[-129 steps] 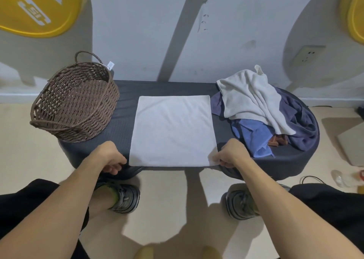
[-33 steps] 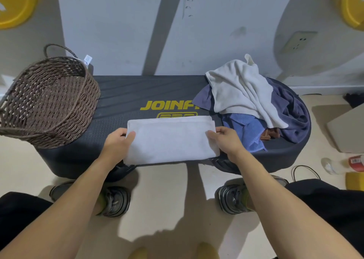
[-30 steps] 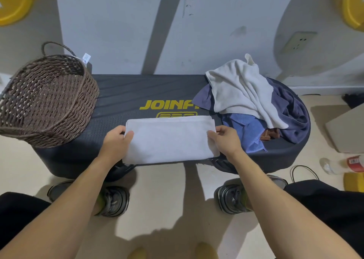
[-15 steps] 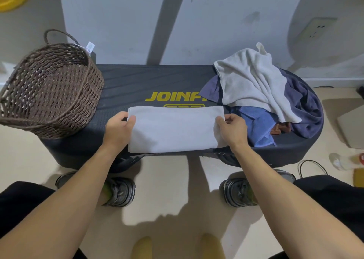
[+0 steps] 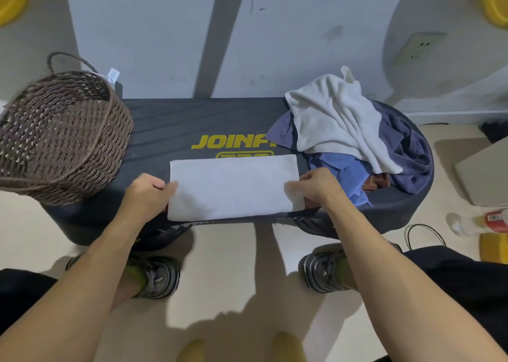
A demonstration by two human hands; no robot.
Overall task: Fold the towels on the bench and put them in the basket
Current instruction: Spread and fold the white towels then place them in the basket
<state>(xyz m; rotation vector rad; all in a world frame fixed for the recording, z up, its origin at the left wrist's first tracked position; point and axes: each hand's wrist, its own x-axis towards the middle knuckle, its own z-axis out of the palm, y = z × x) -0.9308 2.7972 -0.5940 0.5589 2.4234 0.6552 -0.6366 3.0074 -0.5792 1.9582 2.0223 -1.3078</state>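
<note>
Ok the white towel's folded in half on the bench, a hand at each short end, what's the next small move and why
Probably lift the right end and carry it over to the left. The white towel lies as a long strip, the right hand pinches its right edge, and the left hand holds the left edge. Folded once more, it would likely fit the basket better.

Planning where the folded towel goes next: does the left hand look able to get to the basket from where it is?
Probably yes. The left hand grips the white towel's left end, and the basket stands just to its left on the bench with only bare bench top between them and its opening unobstructed.
</note>
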